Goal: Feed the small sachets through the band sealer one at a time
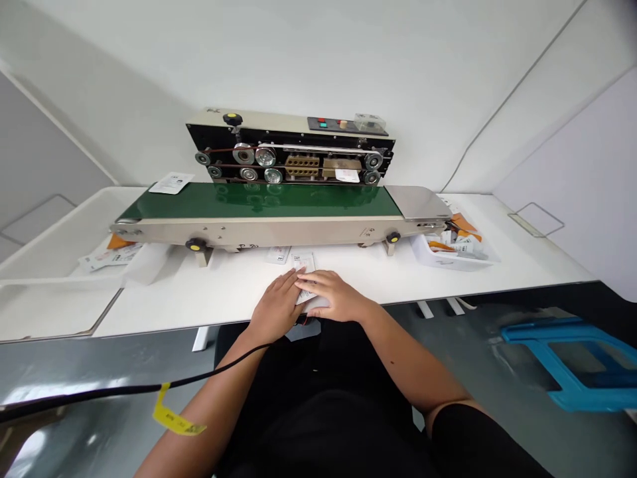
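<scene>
Now we have our left hand (277, 302) and right hand (339, 297) meeting over a white packet (304, 261) near the table's (219, 292) front edge; fingers lie across it, though we can't tell whether either hand grips. Beyond, we spot the conveyor's green belt (298, 202).
</scene>
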A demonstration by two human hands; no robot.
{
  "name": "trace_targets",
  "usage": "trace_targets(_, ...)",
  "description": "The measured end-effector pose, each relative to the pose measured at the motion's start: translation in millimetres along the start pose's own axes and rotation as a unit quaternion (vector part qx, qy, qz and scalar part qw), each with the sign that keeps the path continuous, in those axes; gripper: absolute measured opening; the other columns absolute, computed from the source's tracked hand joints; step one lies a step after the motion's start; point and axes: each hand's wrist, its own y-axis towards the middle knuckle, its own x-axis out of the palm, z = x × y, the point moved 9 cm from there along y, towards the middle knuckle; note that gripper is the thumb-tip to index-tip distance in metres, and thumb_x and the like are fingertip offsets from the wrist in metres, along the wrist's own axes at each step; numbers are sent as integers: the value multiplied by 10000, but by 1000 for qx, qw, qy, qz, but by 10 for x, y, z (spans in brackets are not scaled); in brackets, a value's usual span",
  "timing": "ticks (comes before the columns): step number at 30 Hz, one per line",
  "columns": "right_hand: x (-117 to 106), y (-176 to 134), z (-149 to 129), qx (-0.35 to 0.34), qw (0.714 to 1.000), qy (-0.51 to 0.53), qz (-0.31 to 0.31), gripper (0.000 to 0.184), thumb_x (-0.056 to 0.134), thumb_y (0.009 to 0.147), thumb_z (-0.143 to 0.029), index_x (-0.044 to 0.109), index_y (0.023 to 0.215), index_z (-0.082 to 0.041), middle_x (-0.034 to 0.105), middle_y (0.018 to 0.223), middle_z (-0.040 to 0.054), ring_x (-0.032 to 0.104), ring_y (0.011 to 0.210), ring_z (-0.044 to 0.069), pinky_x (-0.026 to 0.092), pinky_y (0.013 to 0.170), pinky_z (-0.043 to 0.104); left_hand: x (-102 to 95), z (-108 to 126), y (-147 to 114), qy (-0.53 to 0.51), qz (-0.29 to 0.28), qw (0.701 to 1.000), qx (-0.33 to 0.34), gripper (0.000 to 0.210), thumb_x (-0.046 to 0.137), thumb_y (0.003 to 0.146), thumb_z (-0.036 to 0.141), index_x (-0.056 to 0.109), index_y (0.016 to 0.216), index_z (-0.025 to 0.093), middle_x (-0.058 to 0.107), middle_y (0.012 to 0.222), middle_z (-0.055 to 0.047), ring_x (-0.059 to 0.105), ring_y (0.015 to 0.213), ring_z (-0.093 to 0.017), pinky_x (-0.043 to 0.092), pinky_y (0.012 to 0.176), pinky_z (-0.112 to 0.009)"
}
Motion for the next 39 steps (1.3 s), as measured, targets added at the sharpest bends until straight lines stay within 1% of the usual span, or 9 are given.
trace_targets(4, 42, -55, 186, 43, 996, 61, 51, 503, 588, 1040, -166, 640, 1504, -354, 639, 1531, 39, 583, 1415, 235, 502, 1193, 497, -21, 26, 16, 2, 0, 1000, 8, 544, 531, 1076, 406, 468, 1592, 244, 478, 1682, -107, 465, 1549, -336, 434, 1261, -562)
trace_targets(9, -70, -162, 362, 107, 971, 171, 126, 303, 567, 1069, -304, 801, 1261, -308, 771, 1314, 43, 715, 1245, 226, 566, 1121, 450, -71, 7, 52, -15, 8, 1000, -25, 665, 556, 1052, 522, 410, 1625, 218, 530, 1636, -139, 503, 1520, -338, 463, 1237, -549)
trace_targets(14, -165, -461, 883, 304, 839, 331, 306, 355, 719, 915, -537, 783, 1067, -223, 815, 1038, 62, 762, 868, 215, 648, 786, 361, -70, 44, 62, 2, -7, 999, -33, 603, 562, 1041, 480, 469, 1580, 226, 510, 1656, -115, 490, 1529, -332, 431, 1265, -535)
trace_targets(16, -171, -552, 1019, 335, 776, 386, 369, 424, 740, 863, -593, 737, 1037, -206, 804, 1003, 64, 732, 785, 195, 608, 648, 306, -70, 57, 60, 8, -11, 999, -33, 574, 558, 1044, 463, 498, 1558, 215, 512, 1656, -112, 487, 1531, -329, 420, 1275, -525)
trace_targets(19, -186, -569, 1092, 332, 738, 425, 406, 417, 763, 837, -574, 680, 1012, -204, 787, 985, 62, 716, 795, 187, 555, 611, 267, -66, 57, 52, 6, -11, 999, -35, 572, 557, 1044, 459, 501, 1555, 209, 512, 1657, -110, 485, 1532, -321, 414, 1279, -519)
trace_targets(24, -228, -563, 1101, 301, 719, 458, 427, 495, 837, 766, -450, 586, 1135, -236, 761, 1018, 47, 724, 873, 200, 592, 753, 314, -59, 46, 39, 0, -8, 999, -35, 570, 560, 1044, 462, 501, 1556, 219, 500, 1667, -104, 480, 1535, -320, 407, 1281, -526)
trace_targets(29, -242, -517, 1054, 286, 737, 463, 401, 1010, 871, 699, -374, 334, 1554, -343, 733, 1167, 45, 730, 948, 226, 635, 792, 379, -59, 42, 40, -2, -11, 999, -33, 575, 568, 1040, 462, 506, 1556, 214, 505, 1662, -108, 481, 1534, -321, 406, 1283, -521)
trace_targets(35, -396, -457, 941, 309, 786, 407, 348, 430, 837, 777, -504, 711, 1069, -214, 762, 945, 61, 739, 876, 240, 638, 813, 397, -42, 27, 34, 0, -15, 999, -28, 581, 573, 1043, 467, 501, 1562, 216, 487, 1676, -101, 466, 1545, -315, 404, 1284, -521)
trace_targets(39, -1302, -451, 925, 265, 841, 231, 410, 339, 827, 811, -467, 754, 1024, -214, 768, 967, 55, 736, 890, 228, 621, 839, 377, -34, 15, 31, -5, -17, 999, -30, 582, 589, 1036, 467, 509, 1561, 230, 490, 1676, -92, 469, 1543, -320, 403, 1285, -528)
